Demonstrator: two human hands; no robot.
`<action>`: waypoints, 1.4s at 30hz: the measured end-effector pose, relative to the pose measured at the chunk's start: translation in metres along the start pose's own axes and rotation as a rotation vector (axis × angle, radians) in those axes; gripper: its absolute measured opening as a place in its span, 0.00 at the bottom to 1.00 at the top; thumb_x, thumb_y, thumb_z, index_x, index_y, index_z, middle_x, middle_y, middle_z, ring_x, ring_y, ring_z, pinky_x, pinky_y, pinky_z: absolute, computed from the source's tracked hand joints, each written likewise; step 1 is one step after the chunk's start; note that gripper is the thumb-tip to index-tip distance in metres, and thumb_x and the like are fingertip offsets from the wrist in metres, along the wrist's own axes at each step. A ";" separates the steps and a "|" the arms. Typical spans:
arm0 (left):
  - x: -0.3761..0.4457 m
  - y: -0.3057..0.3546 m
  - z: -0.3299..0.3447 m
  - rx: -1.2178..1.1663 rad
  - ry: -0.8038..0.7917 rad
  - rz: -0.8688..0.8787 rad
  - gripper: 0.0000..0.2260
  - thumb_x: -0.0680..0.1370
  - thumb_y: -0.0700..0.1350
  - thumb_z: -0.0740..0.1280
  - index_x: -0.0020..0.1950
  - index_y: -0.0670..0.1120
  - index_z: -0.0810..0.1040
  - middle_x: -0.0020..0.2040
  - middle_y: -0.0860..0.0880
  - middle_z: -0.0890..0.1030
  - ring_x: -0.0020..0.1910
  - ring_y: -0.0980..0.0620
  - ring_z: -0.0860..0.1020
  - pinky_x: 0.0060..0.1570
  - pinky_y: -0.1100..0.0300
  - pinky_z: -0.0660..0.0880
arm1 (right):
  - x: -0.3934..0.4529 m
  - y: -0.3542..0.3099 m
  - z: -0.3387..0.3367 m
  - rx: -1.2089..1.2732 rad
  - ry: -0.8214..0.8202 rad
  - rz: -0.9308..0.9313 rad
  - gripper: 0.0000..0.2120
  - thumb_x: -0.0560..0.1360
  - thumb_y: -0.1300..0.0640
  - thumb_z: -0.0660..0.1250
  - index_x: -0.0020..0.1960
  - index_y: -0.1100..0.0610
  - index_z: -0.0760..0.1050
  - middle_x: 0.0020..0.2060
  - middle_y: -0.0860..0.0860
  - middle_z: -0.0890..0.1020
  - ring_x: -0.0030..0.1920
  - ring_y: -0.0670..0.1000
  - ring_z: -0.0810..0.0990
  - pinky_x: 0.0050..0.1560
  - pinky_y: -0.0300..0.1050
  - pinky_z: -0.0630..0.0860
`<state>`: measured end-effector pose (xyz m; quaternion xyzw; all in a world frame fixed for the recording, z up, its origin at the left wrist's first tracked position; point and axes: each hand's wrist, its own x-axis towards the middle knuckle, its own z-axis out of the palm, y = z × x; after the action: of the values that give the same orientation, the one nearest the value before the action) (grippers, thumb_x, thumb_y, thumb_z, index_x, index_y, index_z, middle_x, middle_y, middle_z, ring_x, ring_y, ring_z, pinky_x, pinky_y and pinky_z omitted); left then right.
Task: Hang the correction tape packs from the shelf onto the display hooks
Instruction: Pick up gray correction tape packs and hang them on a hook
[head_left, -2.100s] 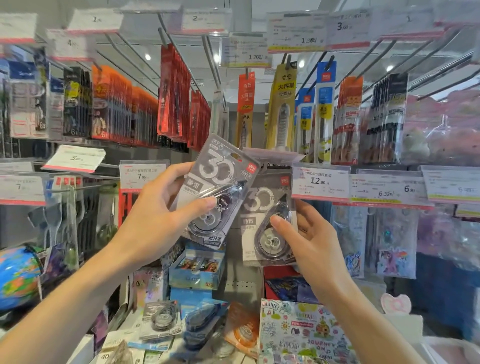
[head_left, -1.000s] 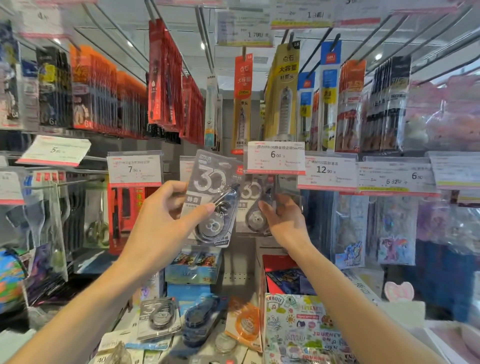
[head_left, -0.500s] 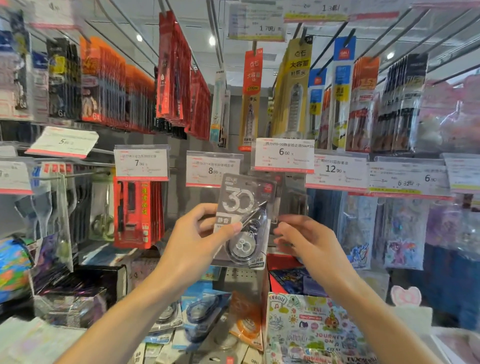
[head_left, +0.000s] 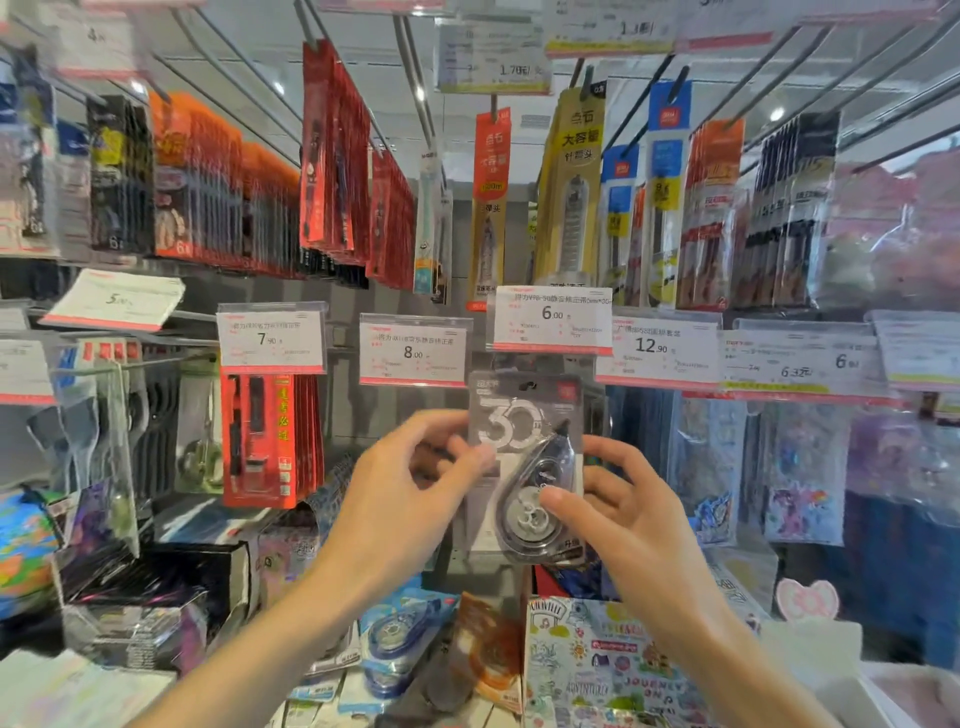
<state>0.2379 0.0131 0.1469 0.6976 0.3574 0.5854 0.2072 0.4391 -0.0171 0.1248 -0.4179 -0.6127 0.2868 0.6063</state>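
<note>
The grey correction tape pack (head_left: 524, 457) shows a large "30"; price tags just above it read 6.00 (head_left: 553, 319), left 8.00 (head_left: 414, 351) and 7.90 (head_left: 271, 338), right 12.90 (head_left: 657, 347)

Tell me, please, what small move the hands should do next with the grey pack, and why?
Probably ease both hands off and down. The grey correction tape pack seems to hang just under the 6.00 price tag; the right hand only touches its blister and the left hand its edge. More packs wait on the shelf below.
</note>
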 end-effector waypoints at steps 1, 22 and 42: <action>0.005 0.004 -0.004 0.043 0.023 0.053 0.10 0.76 0.53 0.73 0.57 0.59 0.79 0.46 0.55 0.83 0.44 0.53 0.82 0.47 0.52 0.80 | -0.001 0.000 -0.004 -0.002 0.011 -0.006 0.24 0.71 0.53 0.76 0.65 0.49 0.73 0.49 0.51 0.89 0.51 0.52 0.88 0.56 0.52 0.83; 0.069 0.058 -0.033 0.348 0.037 0.615 0.08 0.80 0.44 0.69 0.58 0.47 0.83 0.49 0.54 0.84 0.46 0.56 0.83 0.42 0.64 0.80 | 0.007 -0.011 -0.013 -0.069 0.063 -0.127 0.29 0.70 0.48 0.74 0.69 0.48 0.71 0.51 0.49 0.88 0.54 0.48 0.87 0.63 0.52 0.79; 0.039 0.014 -0.029 0.301 0.031 0.431 0.10 0.79 0.47 0.70 0.59 0.50 0.83 0.49 0.58 0.84 0.48 0.59 0.82 0.45 0.69 0.78 | 0.025 0.005 0.007 -0.189 0.184 -0.175 0.29 0.78 0.50 0.72 0.74 0.36 0.64 0.48 0.43 0.82 0.37 0.40 0.79 0.45 0.33 0.78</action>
<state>0.2161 0.0289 0.1894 0.7716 0.2867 0.5669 -0.0336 0.4353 0.0082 0.1328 -0.4428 -0.6129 0.1343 0.6406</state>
